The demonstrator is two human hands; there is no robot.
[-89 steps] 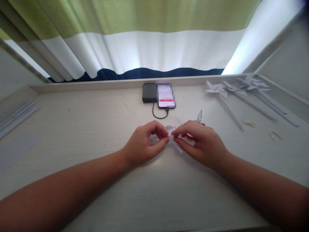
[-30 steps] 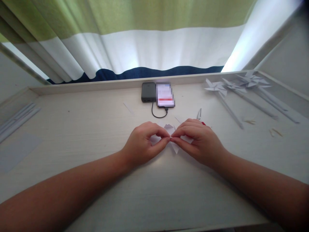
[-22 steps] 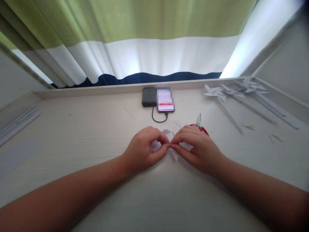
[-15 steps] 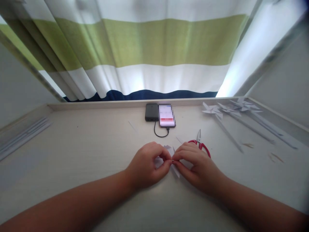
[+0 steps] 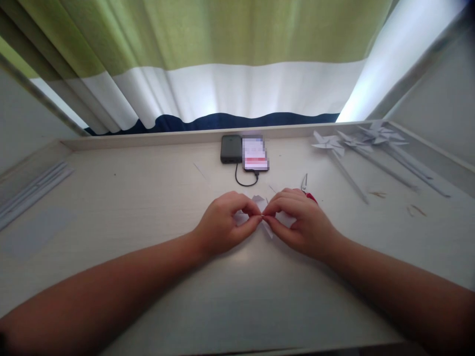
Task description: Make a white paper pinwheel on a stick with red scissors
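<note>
A small folded white paper piece lies on the pale wooden table, at its middle. My left hand pinches the piece from the left with thumb and forefinger. My right hand pinches it from the right, fingertips meeting those of the left hand. Most of the paper is hidden under both hands. Red-handled scissors lie just behind my right hand, partly covered by it.
A dark power bank and a phone, joined by a short cable, lie at the back centre. Several white paper pinwheels on sticks lie at the back right. Paper strips lie at the left. A striped curtain hangs behind.
The hands have kept pinching the paper at the same spot with only small finger shifts. The view tilted up, then came back down.
</note>
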